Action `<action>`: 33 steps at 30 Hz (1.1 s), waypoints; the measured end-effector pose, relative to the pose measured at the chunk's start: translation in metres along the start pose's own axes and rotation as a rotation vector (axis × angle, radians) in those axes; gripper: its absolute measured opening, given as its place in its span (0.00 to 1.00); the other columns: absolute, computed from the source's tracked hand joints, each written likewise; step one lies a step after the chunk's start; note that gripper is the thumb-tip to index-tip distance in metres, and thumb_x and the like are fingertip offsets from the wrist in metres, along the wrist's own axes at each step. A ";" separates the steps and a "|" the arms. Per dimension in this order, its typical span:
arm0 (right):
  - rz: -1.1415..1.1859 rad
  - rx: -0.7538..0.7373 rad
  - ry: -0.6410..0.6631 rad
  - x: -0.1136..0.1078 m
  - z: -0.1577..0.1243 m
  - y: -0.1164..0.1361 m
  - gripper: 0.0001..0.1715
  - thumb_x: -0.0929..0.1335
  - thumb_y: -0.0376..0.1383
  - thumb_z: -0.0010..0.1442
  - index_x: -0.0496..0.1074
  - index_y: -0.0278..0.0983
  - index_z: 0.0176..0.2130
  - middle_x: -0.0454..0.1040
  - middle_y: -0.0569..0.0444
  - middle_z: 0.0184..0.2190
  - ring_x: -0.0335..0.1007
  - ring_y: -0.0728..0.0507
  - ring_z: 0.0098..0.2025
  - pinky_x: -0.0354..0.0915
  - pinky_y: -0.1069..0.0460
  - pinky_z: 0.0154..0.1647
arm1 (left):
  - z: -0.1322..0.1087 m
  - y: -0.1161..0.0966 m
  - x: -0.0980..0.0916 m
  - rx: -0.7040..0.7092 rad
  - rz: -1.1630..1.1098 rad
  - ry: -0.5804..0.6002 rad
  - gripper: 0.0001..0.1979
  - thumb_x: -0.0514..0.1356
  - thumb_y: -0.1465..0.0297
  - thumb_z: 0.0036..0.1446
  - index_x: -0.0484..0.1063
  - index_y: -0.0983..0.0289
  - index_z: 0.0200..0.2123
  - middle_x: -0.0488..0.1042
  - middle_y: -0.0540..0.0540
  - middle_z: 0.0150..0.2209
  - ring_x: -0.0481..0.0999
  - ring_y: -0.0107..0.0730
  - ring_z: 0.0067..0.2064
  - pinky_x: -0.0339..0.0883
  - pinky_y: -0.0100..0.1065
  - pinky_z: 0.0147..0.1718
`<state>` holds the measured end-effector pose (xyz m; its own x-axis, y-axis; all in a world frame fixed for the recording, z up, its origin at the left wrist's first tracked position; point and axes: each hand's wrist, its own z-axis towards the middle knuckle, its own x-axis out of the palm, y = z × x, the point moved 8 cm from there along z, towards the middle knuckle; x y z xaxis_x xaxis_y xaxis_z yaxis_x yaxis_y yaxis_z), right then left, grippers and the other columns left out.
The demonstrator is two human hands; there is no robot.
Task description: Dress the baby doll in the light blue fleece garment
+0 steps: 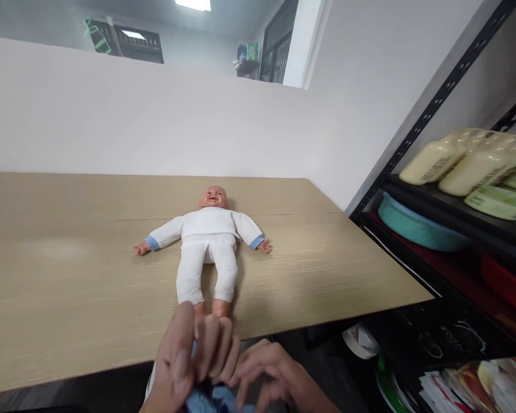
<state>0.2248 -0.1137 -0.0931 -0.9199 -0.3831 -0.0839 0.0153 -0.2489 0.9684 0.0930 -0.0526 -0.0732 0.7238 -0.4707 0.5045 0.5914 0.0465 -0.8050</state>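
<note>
Hands, L & R, together on blue cloth at table front edge; doll mid-table.

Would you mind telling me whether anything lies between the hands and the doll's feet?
Nothing visible does. The left hand and right hand hold a blue cloth right at the table edge, just before the doll and its bare feet.

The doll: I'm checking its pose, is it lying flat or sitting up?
Lying flat, face up: the doll rests on the table, arms spread, legs straight.
</note>
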 end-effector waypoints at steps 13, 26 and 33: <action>0.226 0.062 -0.172 -0.020 0.058 0.073 0.14 0.62 0.44 0.78 0.68 0.38 0.44 0.77 0.56 0.30 0.73 0.47 0.34 0.68 0.51 0.45 | 0.053 -0.084 0.022 0.131 0.329 0.152 0.15 0.71 0.58 0.65 0.72 0.56 0.46 0.69 0.50 0.36 0.72 0.28 0.34 0.70 0.24 0.31; 0.171 -0.202 -0.096 -0.031 0.119 0.109 0.05 0.69 0.38 0.67 0.70 0.39 0.40 0.71 0.51 0.48 0.71 0.42 0.52 0.67 0.47 0.57 | 0.022 -0.015 -0.004 -0.116 0.343 0.048 0.39 0.81 0.55 0.48 0.70 0.55 0.59 0.73 0.62 0.59 0.73 0.61 0.63 0.75 0.50 0.59; -0.512 -0.182 -0.216 -0.028 0.102 0.124 0.24 0.74 0.37 0.67 0.68 0.46 0.60 0.73 0.51 0.61 0.66 0.38 0.66 0.61 0.45 0.69 | 0.027 -0.041 -0.030 0.207 0.628 -0.132 0.12 0.69 0.62 0.64 0.75 0.55 0.49 0.76 0.52 0.45 0.77 0.39 0.46 0.75 0.33 0.49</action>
<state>0.2122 -0.0426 0.0529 -0.8865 0.0115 -0.4626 -0.4029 -0.5107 0.7595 0.0573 -0.0164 -0.0468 0.9822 -0.1879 0.0045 0.0901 0.4501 -0.8884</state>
